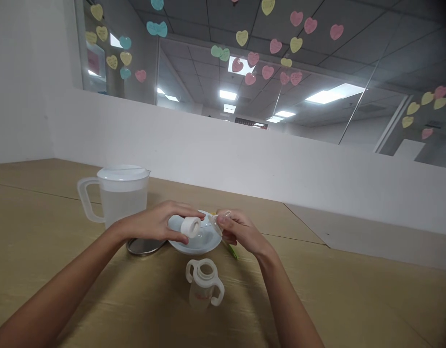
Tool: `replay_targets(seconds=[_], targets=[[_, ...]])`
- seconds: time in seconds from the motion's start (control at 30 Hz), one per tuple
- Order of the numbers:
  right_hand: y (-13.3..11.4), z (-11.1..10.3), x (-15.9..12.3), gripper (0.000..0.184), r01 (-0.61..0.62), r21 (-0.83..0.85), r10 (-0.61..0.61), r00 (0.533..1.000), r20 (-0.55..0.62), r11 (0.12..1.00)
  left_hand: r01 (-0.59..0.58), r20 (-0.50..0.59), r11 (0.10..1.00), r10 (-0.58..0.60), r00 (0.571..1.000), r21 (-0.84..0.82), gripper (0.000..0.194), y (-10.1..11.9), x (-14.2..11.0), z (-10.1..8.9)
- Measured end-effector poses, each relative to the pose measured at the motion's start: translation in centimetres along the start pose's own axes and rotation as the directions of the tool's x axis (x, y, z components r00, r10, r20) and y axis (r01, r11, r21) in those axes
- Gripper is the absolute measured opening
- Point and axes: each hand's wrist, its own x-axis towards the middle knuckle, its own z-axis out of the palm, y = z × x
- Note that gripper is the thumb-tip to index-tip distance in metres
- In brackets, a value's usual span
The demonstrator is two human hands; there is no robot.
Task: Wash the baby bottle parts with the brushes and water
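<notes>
My left hand (165, 221) grips a white bottle collar ring (191, 227) between thumb and fingers, its opening turned to the right. Close by, my right hand (240, 231) pinches a clear bottle nipple (216, 223). The two pieces are apart, both held above a pale bowl (195, 247). Nearer to me, a baby bottle (203, 285) with two side handles stands upright, its mouth uncovered. Part of a green and yellow utensil (230, 250) sticks out beneath my right hand; the rest is hidden.
A lidded pitcher (123, 195) of clear liquid stands at the left, behind my left forearm. A round metal-rimmed tray or lid (145, 247) lies left of the bowl. The brown-covered table (317, 290) ends at a white wall (208, 150) below a window with heart-shaped notes.
</notes>
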Motion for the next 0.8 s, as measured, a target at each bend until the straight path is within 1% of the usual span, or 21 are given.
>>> replay_targets(seconds=[0.07,0.1,0.13,0.17,0.2,0.23,0.27,0.3,0.37,0.43,0.53,0.7,0.8], targets=[[0.7,-0.5,0.4,0.037,-0.052,-0.121,0.044,0.997,-0.063,0.991,0.068,-0.011,0.995,-0.067,0.998,0.073,0.049,-1.7,0.5,0.8],[1.4,-0.8,0.7,0.036,-0.086,-0.233,0.066,0.993,-0.094,0.969,0.102,-0.025,0.989,-0.100,0.995,0.109,0.047,-2.7,0.8,1.4],[2.2,-1.1,1.1,0.034,-0.129,-0.374,0.086,0.988,-0.131,0.918,0.134,-0.040,0.981,-0.130,0.991,0.140,0.047,-3.8,1.0,2.1],[3.2,-1.3,1.4,0.031,-0.175,-0.528,0.094,0.980,-0.177,0.831,0.159,-0.027,0.972,-0.157,0.987,0.173,0.048,-4.9,1.2,2.7],[4.3,-1.5,1.8,0.026,-0.227,-0.683,0.093,0.969,-0.227,0.694,0.186,-0.017,0.961,-0.187,0.982,0.206,0.047,-5.9,1.4,3.4],[5.4,-1.6,2.1,0.020,-0.278,-0.802,0.106,0.959,-0.263,0.528,0.209,-0.010,0.948,-0.213,0.977,0.239,0.046,-6.8,1.5,4.0],[6.5,-1.6,2.5,0.013,-0.306,-0.828,0.110,0.951,-0.289,0.470,0.224,0.000,0.937,-0.233,0.972,0.269,0.046,-7.5,1.5,4.5],[7.5,-1.6,2.7,0.011,-0.320,-0.841,0.117,0.947,-0.300,0.436,0.239,0.006,0.925,-0.251,0.968,0.296,0.046,-8.1,1.5,5.0],[9.2,-1.6,3.1,0.013,-0.331,-0.853,0.139,0.944,-0.301,0.403,0.264,0.018,0.905,-0.286,0.958,0.334,0.045,-8.8,1.5,5.6],[10.4,-1.4,3.3,0.019,-0.343,-0.860,0.155,0.939,-0.306,0.378,0.292,0.034,0.890,-0.324,0.946,0.350,0.044,-9.0,1.4,5.9],[11.2,-1.2,3.5,0.028,-0.372,-0.865,0.162,0.928,-0.336,0.337,0.319,0.058,0.872,-0.365,0.929,0.371,0.040,-8.8,1.4,6.2],[11.7,-0.9,3.8,0.022,-0.378,-0.886,0.183,0.923,-0.339,0.267,0.327,0.064,0.832,-0.395,0.916,0.449,0.030,-8.5,1.6,6.6],[12.2,-0.7,3.9,0.021,-0.374,-0.898,0.199,0.922,-0.332,0.233,0.317,0.070,0.839,-0.385,0.920,0.442,0.029,-8.6,1.7,6.9]])
